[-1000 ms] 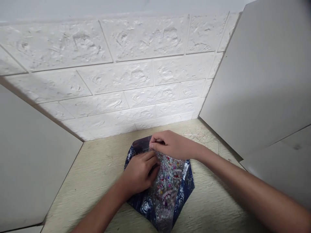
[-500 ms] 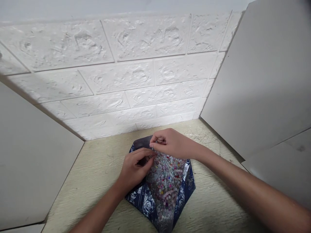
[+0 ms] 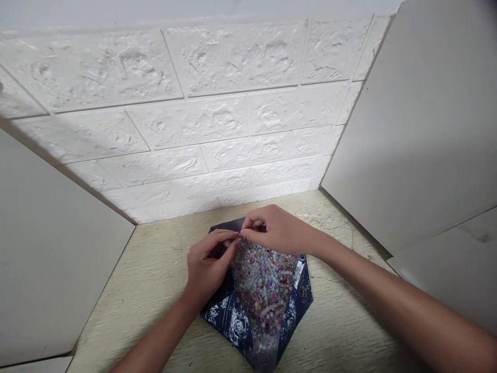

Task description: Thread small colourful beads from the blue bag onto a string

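Navy-and-silver wrapper point(image 3: 237, 324): on the worktop, low in the view and near its middle, under and just in front of both hands; its patterned sides flank a clear-looking middle.
Beads point(image 3: 267, 282): many small ones spread over that middle, mostly pale and pinkish, with red, yellow, blue and purple among them.
Left hand point(image 3: 207, 259): at the wrapper's upper left, grip narrow, thumb and forefinger brought together at the tips; a tiny reddish speck shows there, too small to name.
Right hand point(image 3: 267, 228): over the far edge, grip narrow too, thumb against the curled forefinger; what it pinches, if anything, I cannot tell.
Fingertips: the two pinches meet or nearly meet above the far end of the beads.
Cover: the hands hide the wrapper's left edge and part of its far right.
Worktop point(image 3: 140, 290): pale, with a grained look.
Threads point(image 3: 330, 223): fine, tangled, beyond the right forearm, near the corner.
White wall point(image 3: 217, 119): brick-patterned, closing off the far side.
Grey panels: one on the left point(image 3: 50, 248), one on the right point(image 3: 419, 119), boxing in the space.
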Demonstrator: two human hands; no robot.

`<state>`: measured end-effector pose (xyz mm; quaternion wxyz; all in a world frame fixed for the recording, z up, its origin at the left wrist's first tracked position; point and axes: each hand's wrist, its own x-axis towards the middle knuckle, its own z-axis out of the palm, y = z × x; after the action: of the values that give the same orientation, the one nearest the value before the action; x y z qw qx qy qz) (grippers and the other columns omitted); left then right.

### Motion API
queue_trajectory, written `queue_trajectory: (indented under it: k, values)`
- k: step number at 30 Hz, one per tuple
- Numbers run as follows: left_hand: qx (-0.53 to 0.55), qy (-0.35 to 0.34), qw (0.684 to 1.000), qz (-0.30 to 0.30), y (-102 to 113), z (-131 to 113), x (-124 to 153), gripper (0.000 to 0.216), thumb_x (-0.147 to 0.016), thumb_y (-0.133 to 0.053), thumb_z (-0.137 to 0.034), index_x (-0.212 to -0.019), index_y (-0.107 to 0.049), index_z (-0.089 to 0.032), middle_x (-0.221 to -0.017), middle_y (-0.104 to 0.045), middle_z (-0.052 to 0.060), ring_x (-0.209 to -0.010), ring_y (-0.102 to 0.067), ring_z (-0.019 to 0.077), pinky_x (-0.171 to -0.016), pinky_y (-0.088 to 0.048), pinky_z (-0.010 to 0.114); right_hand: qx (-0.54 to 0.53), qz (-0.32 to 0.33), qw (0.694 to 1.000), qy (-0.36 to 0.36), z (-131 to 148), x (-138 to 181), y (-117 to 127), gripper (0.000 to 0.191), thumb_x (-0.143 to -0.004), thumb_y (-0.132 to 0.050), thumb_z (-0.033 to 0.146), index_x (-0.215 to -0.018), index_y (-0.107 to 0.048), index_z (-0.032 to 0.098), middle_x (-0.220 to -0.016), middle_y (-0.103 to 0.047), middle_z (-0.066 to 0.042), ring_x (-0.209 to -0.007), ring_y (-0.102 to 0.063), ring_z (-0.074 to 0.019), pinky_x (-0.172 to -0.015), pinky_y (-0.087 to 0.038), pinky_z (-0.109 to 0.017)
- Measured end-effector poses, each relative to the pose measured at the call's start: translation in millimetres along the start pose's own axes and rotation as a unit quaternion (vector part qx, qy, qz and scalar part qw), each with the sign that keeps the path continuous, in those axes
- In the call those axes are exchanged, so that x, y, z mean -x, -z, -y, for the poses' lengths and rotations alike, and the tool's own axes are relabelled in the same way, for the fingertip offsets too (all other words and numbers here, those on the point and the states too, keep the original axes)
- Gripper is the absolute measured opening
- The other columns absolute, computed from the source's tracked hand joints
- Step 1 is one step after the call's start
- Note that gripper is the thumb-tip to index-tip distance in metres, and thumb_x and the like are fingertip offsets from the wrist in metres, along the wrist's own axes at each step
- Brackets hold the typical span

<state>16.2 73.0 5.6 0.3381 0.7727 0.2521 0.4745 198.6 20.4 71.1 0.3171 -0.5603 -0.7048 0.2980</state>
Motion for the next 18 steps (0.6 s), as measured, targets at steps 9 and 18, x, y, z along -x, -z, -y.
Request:
queue_trajectory:
  k: [9, 18]
  values:
    - [0.000, -0.005, 1.000, -0.003, 1.3, -1.4, 0.1, 0.011, -0.081, -0.066, -0.014, -0.086, -0.071, -0.023, -0.083, -0.071, -0.002, -0.068, -0.064, 0.0087, -0.064, -0.053, 0.019, 0.009, -0.026, 1.000, -0.002, -3.2, -0.1, -2.1, 0.018, -0.084, -0.051, 0.031, -0.080, -0.065, 0.019, -0.060, -0.058, 0.003, -0.051, -0.045, -0.0071, -0.050, -0.033, -0.024]
    - [0.002, -0.012, 1.000, -0.012, 0.2, -2.8, -0.6, 0.011, -0.080, -0.067, -0.013, -0.086, -0.071, -0.022, -0.084, -0.071, -0.001, -0.068, -0.065, 0.0095, -0.060, -0.053, 0.019, 0.010, -0.031, 0.999, -0.013, -3.7, -0.2, -1.9, 0.019, -0.083, -0.051, 0.031, -0.078, -0.064, 0.017, -0.060, -0.058, 0.002, -0.052, -0.044, -0.0075, -0.051, -0.031, -0.024]
